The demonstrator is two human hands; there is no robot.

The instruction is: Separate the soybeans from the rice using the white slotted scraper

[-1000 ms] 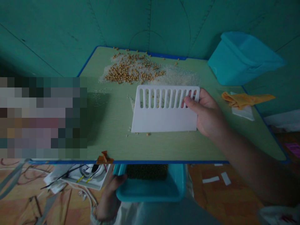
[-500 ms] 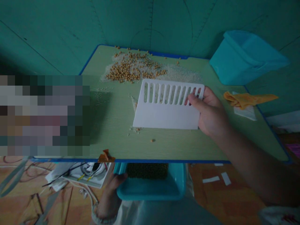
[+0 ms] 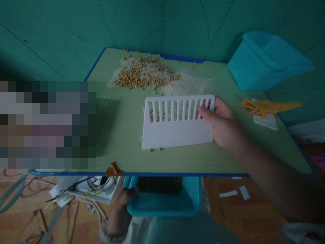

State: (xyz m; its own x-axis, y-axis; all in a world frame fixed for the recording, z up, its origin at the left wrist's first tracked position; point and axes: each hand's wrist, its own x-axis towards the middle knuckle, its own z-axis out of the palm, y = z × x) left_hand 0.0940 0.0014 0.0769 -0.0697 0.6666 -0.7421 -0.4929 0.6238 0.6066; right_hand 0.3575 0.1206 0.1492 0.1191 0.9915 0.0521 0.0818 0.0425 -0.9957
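One scraper [image 3: 177, 134], lengthwise nearly parallel to the table's [image 3: 193, 161] near edge, is gripped by the right hand [image 3: 224, 123], a tub [image 3: 164, 213] by the left hand [image 3: 121, 205].

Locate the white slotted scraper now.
In the head view, the scraper is over the middle of the table, in the right hand, on the near side of the tan bean pile.
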